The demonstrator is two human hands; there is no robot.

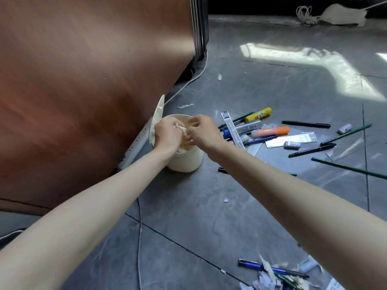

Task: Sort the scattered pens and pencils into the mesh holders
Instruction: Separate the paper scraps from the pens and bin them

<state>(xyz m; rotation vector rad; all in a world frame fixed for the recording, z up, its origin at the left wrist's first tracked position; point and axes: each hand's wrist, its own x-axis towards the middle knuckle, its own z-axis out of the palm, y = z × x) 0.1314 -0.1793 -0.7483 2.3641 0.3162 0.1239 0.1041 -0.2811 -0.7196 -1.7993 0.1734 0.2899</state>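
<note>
A: Grip first, quick.
B: The left hand point(167, 133) has its fingers curled and pinches a pale crumpled scrap point(181, 128) at the mouth of a cream cup point(185, 162). The right hand point(202, 130) has bent fingers over the same mouth, touching the wad. Blur there, so I cannot tell if it actually holds anything.
A: Any pen in hand?
B: None visible. Neither hand holds one.
A: Is the cup a mesh holder?
B: It looks solid and no mesh shows. It stands on the floor point(209, 216) against the foot of the brown panel point(83, 101).
A: Step?
B: My guess is clearing junk out of the cup before sorting. No pen visibly in it.
A: Where is the stationery?
B: It's on the floor, right of the cup, starting just beside the right wrist. There's an orange highlighter point(272, 130), a yellow glue stick point(258, 115) and a black pen point(305, 124). A black marker point(312, 150) and a green pencil point(345, 135) lie farther right. A blue pen point(261, 266) lies among paper scraps point(270, 277) near the bottom edge, well apart from both hands.
A: Next move?
B: Probably drop the scrap, then the right hand reaches to the near pile. The pens overlap, so they need picking out one by one.
</note>
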